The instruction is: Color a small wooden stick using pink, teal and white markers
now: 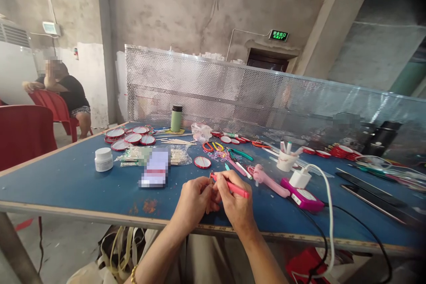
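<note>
Right and nearer than the phone [155,167], two hands meet above the table [83,191]. The right hand [234,206] grips a red pen-like tool [239,190], its thin tip reaching the left fingertips. The left hand [192,197] has its fingers curled together beside that tip; they hide whatever may be pinched there, so I cannot tell what it holds. The phone's screen is blurred beyond reading, and its body covers part of a clear packet [179,155] of pale sticks. Left of the phone stands a white jar [104,160], its label too small to read. Just right of the phone lies a red-rimmed disc [202,163]; more discs [133,138] overlap beyond the phone, partly covering one another. Well right of it, a white adapter [300,178] hides part of a magenta device [304,199].
</note>
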A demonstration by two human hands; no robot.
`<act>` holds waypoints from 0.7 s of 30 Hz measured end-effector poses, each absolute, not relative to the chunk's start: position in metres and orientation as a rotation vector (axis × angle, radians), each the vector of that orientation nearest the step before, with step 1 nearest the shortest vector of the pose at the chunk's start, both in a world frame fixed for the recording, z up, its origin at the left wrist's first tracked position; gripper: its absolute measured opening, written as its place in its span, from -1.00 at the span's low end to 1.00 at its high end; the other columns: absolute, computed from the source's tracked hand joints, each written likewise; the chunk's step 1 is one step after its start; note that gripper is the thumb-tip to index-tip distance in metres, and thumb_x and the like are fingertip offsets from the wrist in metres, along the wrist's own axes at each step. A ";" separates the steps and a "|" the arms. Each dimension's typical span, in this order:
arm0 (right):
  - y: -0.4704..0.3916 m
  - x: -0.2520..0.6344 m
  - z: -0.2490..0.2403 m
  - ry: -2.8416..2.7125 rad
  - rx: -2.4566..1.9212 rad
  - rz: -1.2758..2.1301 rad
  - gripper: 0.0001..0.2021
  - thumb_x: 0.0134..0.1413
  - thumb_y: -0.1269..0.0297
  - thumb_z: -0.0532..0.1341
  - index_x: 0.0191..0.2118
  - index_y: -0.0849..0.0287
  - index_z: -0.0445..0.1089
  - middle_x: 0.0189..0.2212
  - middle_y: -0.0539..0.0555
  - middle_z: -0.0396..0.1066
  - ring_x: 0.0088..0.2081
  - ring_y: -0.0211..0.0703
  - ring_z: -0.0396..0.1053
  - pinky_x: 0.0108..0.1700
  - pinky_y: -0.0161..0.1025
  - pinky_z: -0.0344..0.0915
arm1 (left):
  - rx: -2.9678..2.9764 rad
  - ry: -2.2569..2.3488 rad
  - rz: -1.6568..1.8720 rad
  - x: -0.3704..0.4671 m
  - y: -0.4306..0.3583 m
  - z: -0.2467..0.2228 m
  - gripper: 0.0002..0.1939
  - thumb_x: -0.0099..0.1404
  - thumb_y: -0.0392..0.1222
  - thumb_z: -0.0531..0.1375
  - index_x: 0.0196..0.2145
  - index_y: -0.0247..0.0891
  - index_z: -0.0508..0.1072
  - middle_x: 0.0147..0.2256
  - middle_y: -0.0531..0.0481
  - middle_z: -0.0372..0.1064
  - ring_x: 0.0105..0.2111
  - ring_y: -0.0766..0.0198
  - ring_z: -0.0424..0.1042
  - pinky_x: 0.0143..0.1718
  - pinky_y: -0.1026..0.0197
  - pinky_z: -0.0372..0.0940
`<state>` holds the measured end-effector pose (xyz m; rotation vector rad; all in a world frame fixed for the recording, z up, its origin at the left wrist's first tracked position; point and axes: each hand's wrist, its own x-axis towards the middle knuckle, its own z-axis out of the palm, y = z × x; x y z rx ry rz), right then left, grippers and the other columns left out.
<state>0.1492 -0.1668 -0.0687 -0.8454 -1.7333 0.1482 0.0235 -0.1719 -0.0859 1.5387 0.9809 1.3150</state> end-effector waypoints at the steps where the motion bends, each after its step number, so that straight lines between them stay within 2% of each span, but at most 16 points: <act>1: -0.167 0.149 -0.069 -1.733 -0.849 0.150 -0.74 0.33 0.20 0.08 -0.40 0.14 0.34 -0.58 -0.03 0.39 -0.57 -0.29 0.35 -0.47 -0.37 0.29 | 1.542 0.978 1.318 0.023 -0.171 -0.087 -0.73 0.28 -0.10 0.05 -0.52 -0.22 0.35 -0.63 0.05 0.41 -0.62 0.26 0.46 -0.60 0.33 0.23; 12: -0.165 0.150 -0.070 -1.753 -0.852 0.145 -0.72 0.33 0.20 0.08 -0.43 0.14 0.31 -0.61 -0.05 0.36 -0.61 -0.31 0.31 -0.50 -0.38 0.27 | 1.511 0.998 1.317 0.025 -0.172 -0.084 -0.73 0.26 -0.11 0.07 -0.57 -0.21 0.31 -0.67 0.06 0.39 -0.66 0.30 0.41 -0.62 0.33 0.20; 21: -0.168 0.150 -0.070 -1.695 -0.850 0.164 -0.73 0.34 0.20 0.09 -0.40 0.15 0.34 -0.60 -0.04 0.38 -0.60 -0.29 0.34 -0.48 -0.36 0.30 | 1.472 0.937 1.302 0.023 -0.170 -0.086 -0.71 0.29 -0.03 0.08 -0.50 -0.23 0.34 -0.57 0.01 0.46 -0.59 0.23 0.50 -0.61 0.32 0.25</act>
